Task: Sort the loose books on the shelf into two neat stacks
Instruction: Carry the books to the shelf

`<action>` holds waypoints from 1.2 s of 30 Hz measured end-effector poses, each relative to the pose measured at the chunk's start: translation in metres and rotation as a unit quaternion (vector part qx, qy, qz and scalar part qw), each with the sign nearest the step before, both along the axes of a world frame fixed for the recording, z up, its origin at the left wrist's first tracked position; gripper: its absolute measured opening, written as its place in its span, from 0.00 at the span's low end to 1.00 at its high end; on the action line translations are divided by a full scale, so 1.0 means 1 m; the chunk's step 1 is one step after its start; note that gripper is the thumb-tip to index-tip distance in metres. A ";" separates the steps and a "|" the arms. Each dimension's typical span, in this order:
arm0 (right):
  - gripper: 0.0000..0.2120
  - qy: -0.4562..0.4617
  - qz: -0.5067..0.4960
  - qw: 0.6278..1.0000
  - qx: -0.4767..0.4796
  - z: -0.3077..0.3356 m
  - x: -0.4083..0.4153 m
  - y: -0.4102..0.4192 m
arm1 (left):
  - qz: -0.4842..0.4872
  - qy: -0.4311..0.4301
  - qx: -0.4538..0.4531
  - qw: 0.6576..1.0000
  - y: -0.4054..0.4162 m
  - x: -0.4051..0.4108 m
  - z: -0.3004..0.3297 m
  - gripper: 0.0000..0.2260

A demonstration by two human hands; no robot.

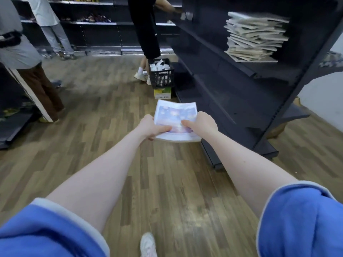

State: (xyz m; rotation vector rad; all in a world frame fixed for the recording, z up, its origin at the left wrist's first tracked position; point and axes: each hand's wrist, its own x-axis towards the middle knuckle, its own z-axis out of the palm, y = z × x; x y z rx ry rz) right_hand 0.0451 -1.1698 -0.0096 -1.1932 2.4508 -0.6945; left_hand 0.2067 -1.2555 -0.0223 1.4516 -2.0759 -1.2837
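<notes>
I hold a small bundle of thin books (175, 113) with a pale blue and pink cover out in front of me, above the wooden floor. My left hand (150, 127) grips its left edge, thumb on top. My right hand (201, 123) grips the right edge the same way. A tall uneven stack of thin books (255, 37) lies on the dark shelf (259, 70) up at the right, its edges skewed in different directions. The books in my hands are well left of and below that stack.
The dark shelving unit (232, 93) runs along the right, its lower boards bare. A black crate (161, 73) sits on a yellow box (162, 92) by the shelf's far end, beside a person in black (143, 28). Two more people (27, 58) stand at the left.
</notes>
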 end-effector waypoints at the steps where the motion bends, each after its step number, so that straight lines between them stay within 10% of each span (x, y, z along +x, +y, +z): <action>1: 0.17 0.002 -0.002 1.000 0.001 0.000 -0.004 -0.025 | -0.003 0.001 0.003 1.000 -0.025 -0.005 0.000 0.27; 36: 0.17 0.010 -0.111 0.994 -0.018 0.038 -0.288 -0.590 | -0.111 -0.023 -0.055 0.992 -0.604 -0.306 0.057 0.14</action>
